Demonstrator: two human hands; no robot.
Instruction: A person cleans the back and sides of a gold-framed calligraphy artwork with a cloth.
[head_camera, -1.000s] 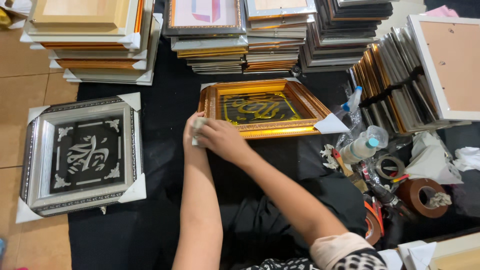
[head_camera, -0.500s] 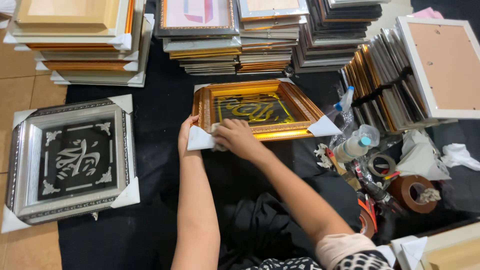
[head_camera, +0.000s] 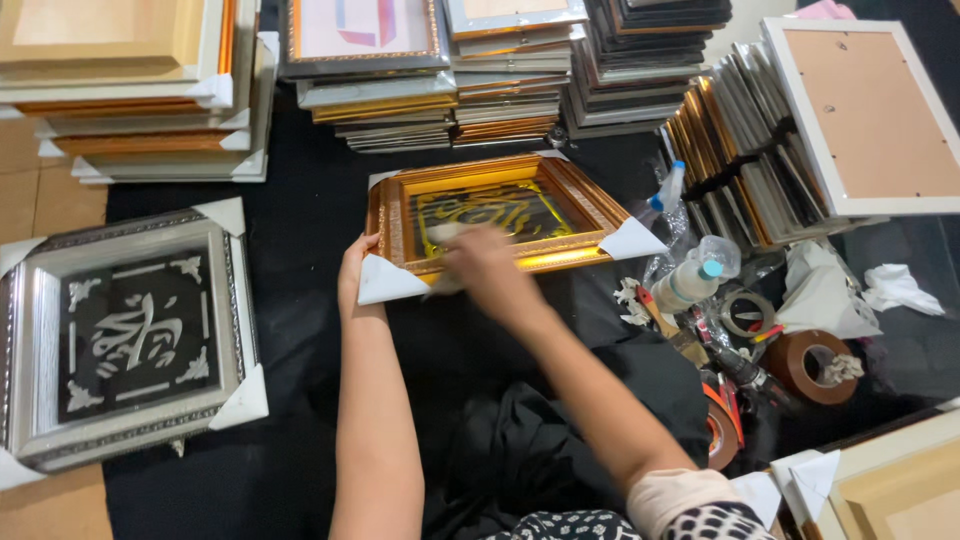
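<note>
Gold frame (head_camera: 500, 215) on black cloth (head_camera: 300, 420) | our left hand (head_camera: 355, 275) grips its corner | right hand (head_camera: 480, 265) blurred, grip unclear | frame stacks (head_camera: 510, 80) behind.

The gold picture frame (head_camera: 500, 215) lies on a black cloth (head_camera: 300, 420), hemmed in behind by stacks of frames (head_camera: 500, 80) that nearly touch its far edge. To its right, spray bottles (head_camera: 690, 280), tape rolls (head_camera: 800, 365) and a brush (head_camera: 670, 325) crowd the cloth, with leaning frames (head_camera: 740, 150) beyond. Bare cloth lies open between it and the silver frame (head_camera: 125, 335) on the left, and in front, where both forearms cross.
</note>
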